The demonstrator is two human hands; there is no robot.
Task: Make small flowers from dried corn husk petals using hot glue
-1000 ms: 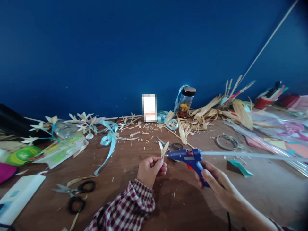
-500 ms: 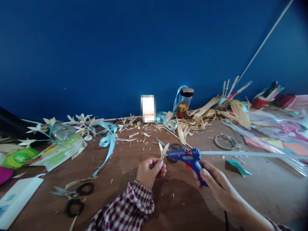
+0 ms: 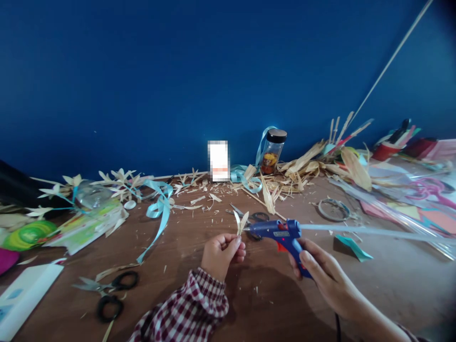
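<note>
Between thumb and fingers, my left hand [image 3: 224,251] pinches the base of a small pale corn husk flower [image 3: 241,223], its narrow petals pointing up. My right hand [image 3: 320,268] is wrapped round the grip of a blue glue gun [image 3: 276,230]. A long, pale glue stick [image 3: 349,231] juts from the gun's back end to the right. The nozzle points left, close beside the petals; whether it touches them I cannot tell. Behind the nozzle lies a pair of scissors [image 3: 259,217] with dark handles, partly hidden by the gun.
Black-handled scissors [image 3: 110,287] lie open at the front left. Light-blue ribbon [image 3: 161,209], husk flowers [image 3: 123,179] and scraps line the back left. A lidded jar [image 3: 273,152] stands by a pile of dry husks [image 3: 302,166]. Clear plastic sheets [image 3: 399,204] spread at the right.
My right hand has drawn the glue gun slightly to the right, so its nozzle is a little farther from the husk flower. The left hand has barely moved.
</note>
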